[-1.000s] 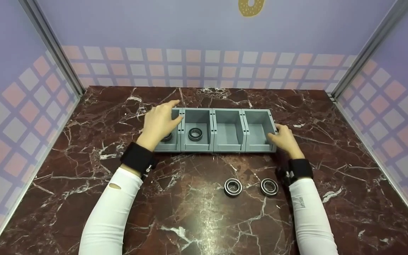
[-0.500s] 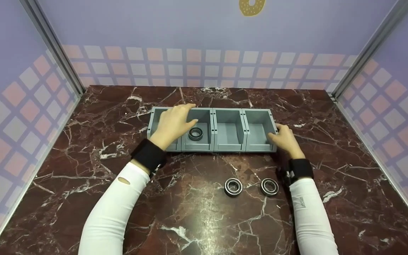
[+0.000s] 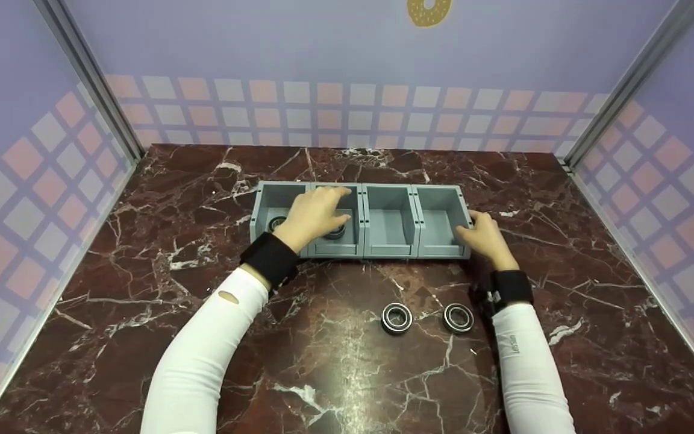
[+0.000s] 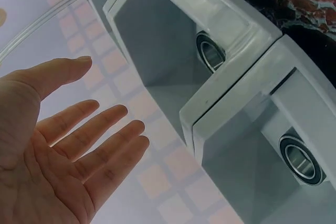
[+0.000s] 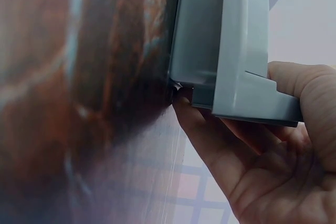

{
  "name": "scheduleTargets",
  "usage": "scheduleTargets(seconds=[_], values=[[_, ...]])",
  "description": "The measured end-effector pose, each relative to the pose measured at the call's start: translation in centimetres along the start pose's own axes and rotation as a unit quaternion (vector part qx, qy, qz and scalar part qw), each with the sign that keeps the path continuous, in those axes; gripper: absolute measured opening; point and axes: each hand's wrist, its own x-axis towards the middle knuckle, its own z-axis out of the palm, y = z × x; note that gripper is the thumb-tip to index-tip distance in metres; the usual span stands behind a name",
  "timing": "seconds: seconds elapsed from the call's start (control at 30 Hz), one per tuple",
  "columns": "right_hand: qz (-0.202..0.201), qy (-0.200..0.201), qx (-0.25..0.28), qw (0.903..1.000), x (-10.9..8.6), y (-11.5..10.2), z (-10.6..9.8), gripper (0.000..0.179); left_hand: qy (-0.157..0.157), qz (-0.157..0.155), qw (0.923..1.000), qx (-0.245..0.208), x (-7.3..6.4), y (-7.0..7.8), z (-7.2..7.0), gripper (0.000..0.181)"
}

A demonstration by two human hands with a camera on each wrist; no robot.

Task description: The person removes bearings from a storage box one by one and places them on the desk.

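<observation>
Head view: Your L hand [image 3: 314,214] hangs over the second bin [image 3: 336,249], grip spread, holding nothing. One bearing (brg.) [image 3: 272,224] is in the leftmost bin [image 3: 281,196]; another brg. [image 3: 336,234] is in the second bin, partly covered by your hand. A third brg. [image 3: 396,329] and a fourth brg. [image 3: 458,329] lie apart on the bench [image 3: 347,380]. Caution: the fourth brg. is near your R wristband [image 3: 511,288]; a careless R arm swing could knock it.

L wrist view: Palm open, fingers clear of the bins. Both binned brgs. sit nr. the front lips. Dropping the hand here could catch a rim & shift the row.

R wrist view: Your R hand [image 5: 278,150] pinches the rightmost bin [image 5: 244,51], thumb opposite fingers, one fingertip [image 5: 184,102] nr. the base. Caution: lifting could tilt the bin; bearing down may trap that fingertip.
</observation>
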Motion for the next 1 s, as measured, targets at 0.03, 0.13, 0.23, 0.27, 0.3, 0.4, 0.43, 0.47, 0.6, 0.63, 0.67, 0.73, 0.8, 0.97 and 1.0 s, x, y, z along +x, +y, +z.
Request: scheduleTargets(seconds=[0.03,0.13,0.23,0.27,0.3,0.4,0.43,0.47,0.6,0.63,0.67,0.73,0.8,0.97,1.0], values=[[0.0,-0.001,0.0,1.0,0.0,0.0,0.0,0.041,-0.004,0.001,1.0,0.005,0.1,0.0,0.1,0.056],[0.0,0.001,0.0,1.0,0.0,0.0,-0.1,0.04,-0.012,0.003,0.9998,0.014,0.3,0.1,0.4,0.055],[-0.001,0.001,0.002,1.0,0.0,-0.1,-0.2,0.041,-0.019,0.002,0.9997,0.018,0.6,0.0,0.7,0.054],[0.0,0.001,0.003,1.0,0.0,-0.1,-0.2,0.041,-0.023,0.0,0.9995,0.019,0.7,0.0,0.9,0.054],[-0.001,-0.001,0.001,1.0,0.0,-0.1,-0.2,0.041,-0.027,0.0,0.9994,0.02,0.9,0.0,1.0,0.055],[0.006,-0.009,0.003,0.9999,0.0,-0.1,-0.1,0.044,-0.043,-0.003,0.9989,0.02,1.2,0.0,1.4,0.056],[0.008,-0.011,0.002,0.9999,0.0,0.0,-0.2,0.045,-0.046,-0.004,0.9987,0.02,1.3,-0.1,1.5,0.056],[0.009,-0.013,0.001,0.9999,0.0,0.0,-0.1,0.045,-0.049,-0.005,0.9986,0.019,1.4,-0.1,1.6,0.056],[0.003,-0.006,0.007,1.0,0.0,0.0,-0.2,0.043,-0.056,-0.01,0.9982,0.02,1.8,-0.3,2.0,0.055],[-0.001,-0.004,0.009,1.0,0.0,-0.1,-0.2,0.043,-0.057,-0.011,0.9981,0.021,1.9,-0.3,2.1,0.055],[-0.005,-0.001,0.012,0.9999,-0.1,-0.1,-0.2,0.042,-0.059,-0.013,0.998,0.021,2.0,-0.3,2.2,0.054],[-0.016,0.006,0.016,0.9997,-0.2,-0.1,-0.3,0.041,-0.06,-0.016,0.9978,0.024,2.2,-0.4,2.5,0.054],[-0.018,0.007,0.018,0.9997,-0.2,-0.1,-0.3,0.041,-0.062,-0.018,0.9975,0.029,2.3,-0.4,2.7,0.052],[0.003,-0.003,0.007,1.0,-0.2,-0.1,-0.2,0.041,-0.067,-0.023,0.9966,0.043,2.7,-0.3,3.4,0.049],[0.005,-0.004,0.004,1.0,-0.2,-0.1,-0.2,0.041,-0.069,-0.023,0.9964,0.045,2.8,-0.3,3.5,0.048]])
